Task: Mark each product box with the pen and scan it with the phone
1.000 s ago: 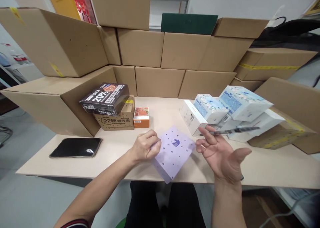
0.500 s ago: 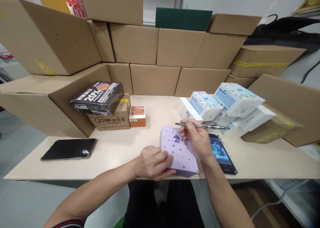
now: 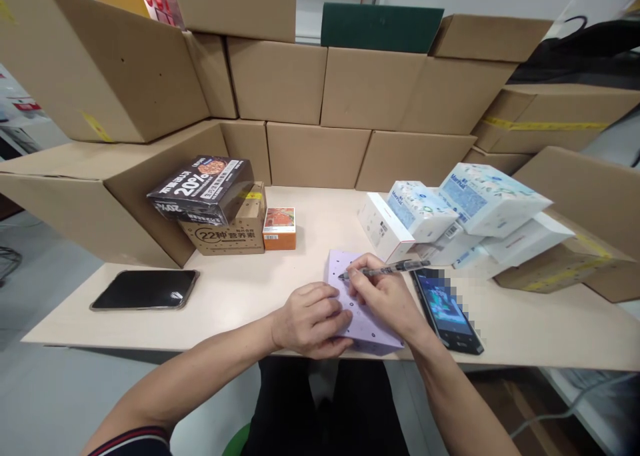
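Observation:
A lilac card with small dots (image 3: 364,324) lies flat at the front edge of the table (image 3: 250,296). My left hand (image 3: 311,319) presses down on the card's left side, fingers curled. A dark pen (image 3: 385,269) sits in my right hand (image 3: 385,296), its tip touching the card's upper left area. Both hands rest close together over the card.
A phone with a lit screen (image 3: 447,307) lies just right of the card; a dark phone (image 3: 145,289) lies far left. A black box on a brown box (image 3: 210,203), a small orange box (image 3: 279,228) and white and blue packs (image 3: 450,216) stand behind. Stacked cartons (image 3: 320,109) wall the back.
The card was lifted at an angle; now it lies flat. My right hand turned over from palm up, gripped the pen and brought its tip down onto the card.

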Demonstrator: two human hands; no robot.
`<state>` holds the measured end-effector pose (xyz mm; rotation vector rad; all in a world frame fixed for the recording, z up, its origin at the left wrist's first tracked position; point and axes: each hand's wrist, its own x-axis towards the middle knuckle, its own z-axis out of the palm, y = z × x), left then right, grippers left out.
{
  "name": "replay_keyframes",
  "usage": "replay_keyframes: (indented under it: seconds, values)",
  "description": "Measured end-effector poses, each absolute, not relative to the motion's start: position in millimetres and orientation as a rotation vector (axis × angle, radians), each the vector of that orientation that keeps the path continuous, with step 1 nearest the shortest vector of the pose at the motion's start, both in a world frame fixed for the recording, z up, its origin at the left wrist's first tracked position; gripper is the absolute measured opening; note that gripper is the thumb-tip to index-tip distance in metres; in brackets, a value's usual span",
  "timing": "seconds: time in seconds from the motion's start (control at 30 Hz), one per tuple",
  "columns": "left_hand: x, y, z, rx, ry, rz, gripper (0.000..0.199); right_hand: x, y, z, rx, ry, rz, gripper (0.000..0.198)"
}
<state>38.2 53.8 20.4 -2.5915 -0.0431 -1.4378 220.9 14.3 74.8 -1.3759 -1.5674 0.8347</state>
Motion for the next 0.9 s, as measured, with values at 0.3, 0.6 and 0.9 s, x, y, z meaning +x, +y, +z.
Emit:
replay_keyframes:
  seconds: [0.3, 0.6, 0.9]
  values:
    - [39.1, 53.8, 22.3, -2.603, -0.030, -1.427, 0.032, 219.2, 13.4, 78.0, -1.392, -1.635, 0.796, 0.017]
    - [38.8, 53.7, 22.6, -2.606, -0.036, -1.427, 0.031, 218.9, 13.3, 79.5, -1.396, -1.665, 0.775, 0.018]
    - [39.5, 54.3, 19.8, -2.594, -0.036, -1.451, 0.031, 220.0, 14.4, 79.4, -1.396, -1.681, 0.806, 0.019]
